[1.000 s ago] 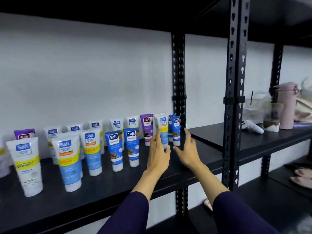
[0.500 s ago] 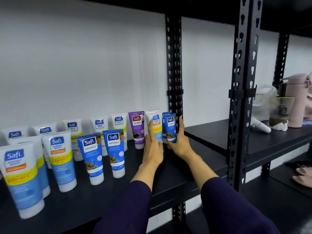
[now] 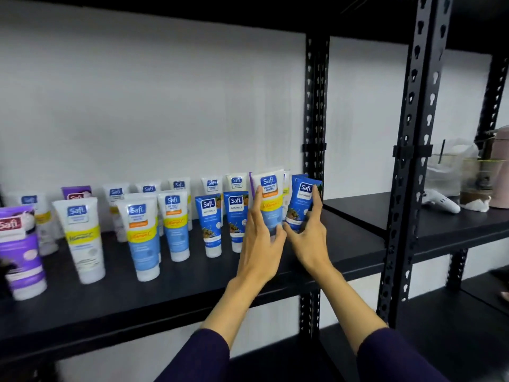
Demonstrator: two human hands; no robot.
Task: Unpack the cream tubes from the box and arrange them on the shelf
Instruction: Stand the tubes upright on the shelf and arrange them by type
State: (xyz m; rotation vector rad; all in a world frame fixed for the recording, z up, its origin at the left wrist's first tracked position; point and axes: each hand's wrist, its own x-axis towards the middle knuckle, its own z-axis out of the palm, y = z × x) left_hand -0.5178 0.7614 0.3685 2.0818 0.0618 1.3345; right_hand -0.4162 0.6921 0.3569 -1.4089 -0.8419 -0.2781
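On the black shelf (image 3: 344, 244), my left hand (image 3: 260, 244) gripped an upright white tube (image 3: 268, 199); my right hand (image 3: 308, 238) clasped the neighbouring tilted blue tube (image 3: 301, 205).

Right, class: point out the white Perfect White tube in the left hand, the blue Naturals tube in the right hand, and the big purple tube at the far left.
White Perfect White tube (image 3: 268, 193), head view: upper label.
Blue Naturals tube (image 3: 303, 199), head view: front face.
Purple tube (image 3: 22, 252), head view: purple body.
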